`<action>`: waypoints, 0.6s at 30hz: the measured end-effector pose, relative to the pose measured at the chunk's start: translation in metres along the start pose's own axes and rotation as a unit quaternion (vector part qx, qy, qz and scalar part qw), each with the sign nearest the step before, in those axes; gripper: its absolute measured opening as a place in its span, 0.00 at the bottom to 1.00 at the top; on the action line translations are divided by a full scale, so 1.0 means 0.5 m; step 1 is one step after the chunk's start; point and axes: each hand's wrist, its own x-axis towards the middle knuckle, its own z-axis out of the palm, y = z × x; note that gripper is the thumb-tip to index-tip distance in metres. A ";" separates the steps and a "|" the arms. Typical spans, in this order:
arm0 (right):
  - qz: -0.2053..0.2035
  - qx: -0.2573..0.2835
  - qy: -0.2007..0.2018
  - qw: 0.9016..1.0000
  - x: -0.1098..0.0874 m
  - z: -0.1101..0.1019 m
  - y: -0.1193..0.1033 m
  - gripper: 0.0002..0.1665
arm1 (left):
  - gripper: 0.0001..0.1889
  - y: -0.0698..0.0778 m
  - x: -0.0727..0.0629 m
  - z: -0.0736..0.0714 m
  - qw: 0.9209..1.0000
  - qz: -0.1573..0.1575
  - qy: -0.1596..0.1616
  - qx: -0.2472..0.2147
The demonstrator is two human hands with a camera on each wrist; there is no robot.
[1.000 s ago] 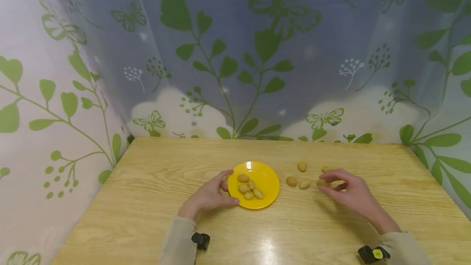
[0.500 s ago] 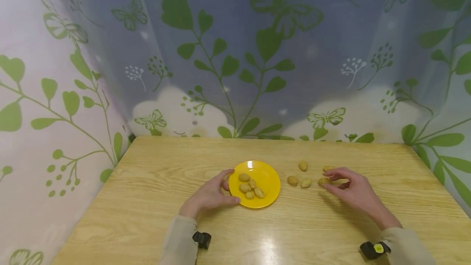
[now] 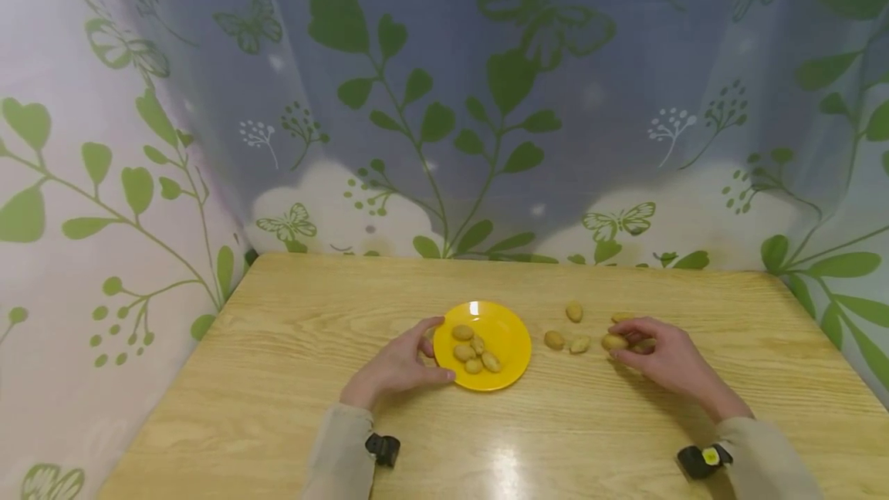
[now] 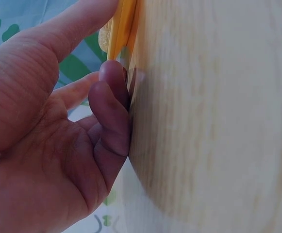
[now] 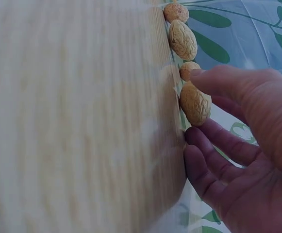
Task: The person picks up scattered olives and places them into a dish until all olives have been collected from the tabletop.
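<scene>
While the left hand (image 3: 399, 367) grips the near-left rim of the yellow plate (image 3: 510, 342) at the lower centre of the head view, thumb over its edge, a cluster of wrinkled tan pieces (image 3: 464, 353) lies in the plate's left half. At the lower right, the right hand (image 3: 670, 361) has thumb and forefinger on either side of a wrinkled piece (image 5: 195, 104); whether it is firmly pinched, one cannot tell. Three loose pieces (image 3: 554, 340) lie on the wooden table (image 3: 333, 284) between plate and right hand, with others beside and partly beneath that hand.
</scene>
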 end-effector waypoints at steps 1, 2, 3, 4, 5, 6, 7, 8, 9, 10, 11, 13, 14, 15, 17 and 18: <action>0.002 -0.001 -0.003 1.000 0.001 0.000 0.000 0.18 | 0.48 0.000 0.000 0.000 1.000 0.000 0.000 0.000; 0.005 -0.001 -0.006 1.000 0.002 0.000 -0.001 0.18 | 0.48 0.000 0.000 -0.001 1.000 0.000 0.000 0.001; 0.006 -0.001 -0.009 1.000 0.003 0.000 -0.002 0.18 | 0.48 0.000 0.000 -0.001 1.000 0.000 0.000 0.000; 0.008 -0.003 -0.011 1.000 0.003 -0.001 -0.002 0.19 | 0.48 0.001 0.000 -0.001 1.000 0.000 -0.001 0.000; 0.008 -0.003 -0.013 1.000 0.003 -0.001 -0.002 0.19 | 0.48 0.001 0.000 -0.001 1.000 0.000 -0.001 0.000; 0.009 -0.002 -0.015 1.000 0.003 -0.002 -0.003 0.19 | 0.48 0.002 0.000 -0.001 1.000 -0.001 -0.001 -0.001; 0.011 -0.003 -0.017 1.000 0.003 -0.002 -0.003 0.19 | 0.48 0.003 -0.001 -0.001 1.000 -0.001 -0.001 -0.002; 0.011 -0.004 -0.019 1.000 0.004 -0.003 -0.004 0.18 | 0.48 0.003 -0.001 -0.001 1.000 -0.001 -0.002 -0.003; 0.011 -0.005 -0.020 1.000 0.004 -0.003 -0.005 0.18 | 0.48 0.004 -0.002 -0.002 1.000 -0.002 -0.002 -0.004; 0.011 -0.007 -0.022 1.000 0.004 -0.004 -0.006 0.18 | 0.48 0.005 -0.003 -0.002 1.000 -0.002 -0.002 -0.005; 0.011 -0.007 -0.023 1.000 0.005 -0.004 -0.007 0.18 | 0.48 0.006 -0.004 -0.002 1.000 -0.002 -0.002 -0.005; 0.012 -0.011 -0.025 1.000 0.005 -0.004 -0.008 0.17 | 0.48 0.008 -0.005 -0.002 1.000 -0.003 -0.002 -0.008; 0.011 -0.013 -0.026 1.000 0.005 -0.004 -0.008 0.17 | 0.48 0.008 -0.006 -0.003 1.000 -0.003 -0.002 -0.008; 0.012 -0.014 -0.027 0.999 0.005 -0.005 -0.008 0.17 | 0.48 0.009 -0.007 -0.003 1.000 -0.003 -0.002 -0.008; 0.013 -0.016 -0.029 0.999 0.005 -0.005 -0.009 0.17 | 0.48 0.010 -0.008 -0.003 1.000 -0.003 -0.001 -0.008; 0.014 -0.016 -0.029 0.999 0.004 -0.005 -0.009 0.17 | 0.48 0.010 -0.008 -0.003 1.000 -0.003 -0.002 -0.008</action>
